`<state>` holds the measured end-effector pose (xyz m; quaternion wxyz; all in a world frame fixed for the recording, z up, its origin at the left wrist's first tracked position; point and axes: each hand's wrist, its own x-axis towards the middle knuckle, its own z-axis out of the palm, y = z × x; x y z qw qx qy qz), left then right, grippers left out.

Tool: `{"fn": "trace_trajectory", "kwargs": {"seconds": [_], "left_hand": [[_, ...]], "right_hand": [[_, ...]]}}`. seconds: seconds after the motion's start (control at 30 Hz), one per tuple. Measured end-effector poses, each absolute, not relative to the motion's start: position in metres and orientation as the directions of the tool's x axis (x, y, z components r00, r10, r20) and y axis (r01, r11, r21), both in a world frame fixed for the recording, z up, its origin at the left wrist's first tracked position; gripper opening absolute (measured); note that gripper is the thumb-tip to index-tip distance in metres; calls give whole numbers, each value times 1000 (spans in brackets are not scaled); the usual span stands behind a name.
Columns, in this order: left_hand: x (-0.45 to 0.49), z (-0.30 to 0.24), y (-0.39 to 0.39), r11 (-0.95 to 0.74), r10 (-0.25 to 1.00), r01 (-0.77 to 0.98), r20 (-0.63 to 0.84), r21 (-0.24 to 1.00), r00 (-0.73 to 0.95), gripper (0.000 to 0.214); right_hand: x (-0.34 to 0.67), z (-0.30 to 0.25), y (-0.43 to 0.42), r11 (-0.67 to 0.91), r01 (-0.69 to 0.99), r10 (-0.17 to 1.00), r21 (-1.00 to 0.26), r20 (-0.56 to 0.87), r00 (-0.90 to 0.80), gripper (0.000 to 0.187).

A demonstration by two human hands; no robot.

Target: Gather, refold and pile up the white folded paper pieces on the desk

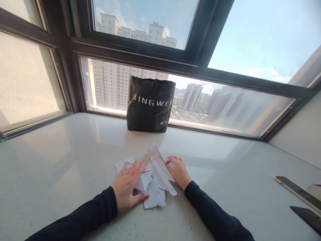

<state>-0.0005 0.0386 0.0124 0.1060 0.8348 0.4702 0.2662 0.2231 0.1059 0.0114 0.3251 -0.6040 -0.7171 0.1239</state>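
My left hand (130,185) lies spread, palm down, over a loose pile of folded white paper pieces (142,182) on the white sill. Its fingers are apart, and the thumb rests at the pile's near edge. At the right side of the pile, my right hand (178,172) has its fingers bent in against a loosely folded paper sheet (162,174), which tilts up from the surface. The right fingertips are partly hidden by that paper. Part of the pile is covered by my left hand.
A black bag (150,107) with white lettering stands upright behind the paper, close to the window. Two phones lie at the right edge: one with a gold rim (299,192) and a dark one (307,217). Dark window frames (140,50) bound the white sill (75,160).
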Motion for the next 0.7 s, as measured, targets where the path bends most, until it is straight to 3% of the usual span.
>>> {"fn": "trace_trajectory", "kwargs": {"seconds": [0.17, 0.3, 0.43, 0.5, 0.6, 0.7], "left_hand": [[-11, 27, 50, -489, 872, 426, 421, 761, 248, 34], [-15, 39, 53, -259, 966, 40, 259, 965, 12, 30], [-14, 45, 54, -103, 993, -295, 82, 950, -83, 34], [-14, 48, 54, -59, 995, -383, 25, 922, -92, 41], [-15, 52, 55, -21, 994, -448, -27, 894, -102, 53], [-17, 53, 57, -15, 995, -419, -29, 908, -97, 63]], "right_hand": [[231, 32, 95, 267, 672, 944, -691, 328, -38, 30], [231, 47, 86, 330, 597, 939, -731, 322, -125, 34], [224, 44, 80, 315, 606, 946, -730, 289, -144, 35], [220, 38, 77, 274, 633, 959, -724, 258, -120, 48], [213, 32, 72, 227, 663, 973, -714, 135, -187, 69], [208, 32, 68, 247, 577, 958, -778, 109, -264, 64]]}}
